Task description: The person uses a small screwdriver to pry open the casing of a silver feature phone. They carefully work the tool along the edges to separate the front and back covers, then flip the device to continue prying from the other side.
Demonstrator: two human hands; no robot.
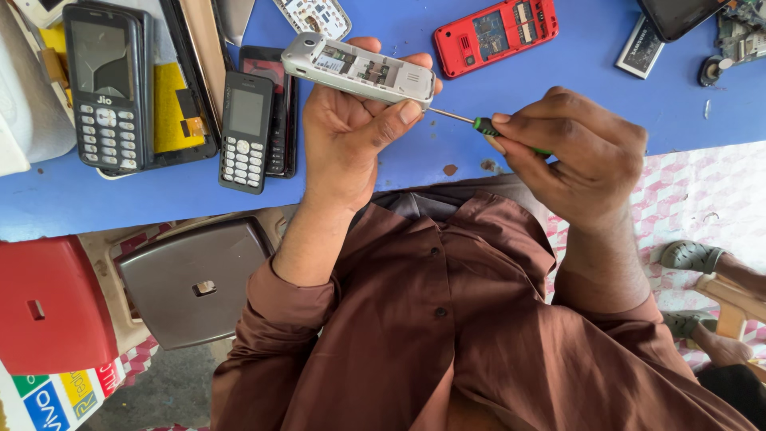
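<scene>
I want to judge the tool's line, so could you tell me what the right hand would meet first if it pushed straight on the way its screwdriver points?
The right hand aims its green-handled screwdriver left; the tip already sits at the end of the silver phone held in the left hand.

- Silver-grey plastic keypad phone body (359, 70), back cover off, internal slots and metal contacts exposed; held tilted above blue table edge, one end high at the far side, other end lower toward the screwdriver; gripped from beneath, thumb pressed on near edge.
- Slim screwdriver with thin steel shaft and green-black handle (479, 124); lying near horizontal, tip meeting lower end of phone body; handle mostly hidden within pinching fingers.
</scene>
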